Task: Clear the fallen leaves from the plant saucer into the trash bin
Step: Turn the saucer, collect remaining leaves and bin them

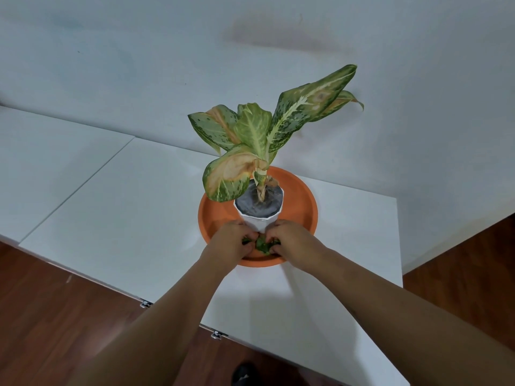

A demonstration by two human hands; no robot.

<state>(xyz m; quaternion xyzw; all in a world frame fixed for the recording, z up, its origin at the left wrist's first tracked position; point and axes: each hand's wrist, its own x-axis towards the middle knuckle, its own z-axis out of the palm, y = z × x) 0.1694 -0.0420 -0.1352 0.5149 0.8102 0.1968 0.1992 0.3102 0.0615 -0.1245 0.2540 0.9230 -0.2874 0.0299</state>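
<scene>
An orange round saucer [302, 201] sits on a white cabinet top. A white pot [259, 221] with dark soil stands in it, holding a plant [256, 135] with speckled green and yellowing leaves. Small green fallen leaves [261, 243] lie bunched at the saucer's near edge, in front of the pot. My left hand [231, 242] and my right hand [289, 240] meet over that bunch, fingers curled around it from both sides. Most of the leaves are hidden under my fingers. No trash bin is in view.
The white cabinet top [125, 213] stretches left and ends at a near edge with metal latches [146, 304]. Wooden floor [55, 316] lies below and at the right. A white wall stands close behind the plant. A dark object [245, 374] shows at the bottom edge.
</scene>
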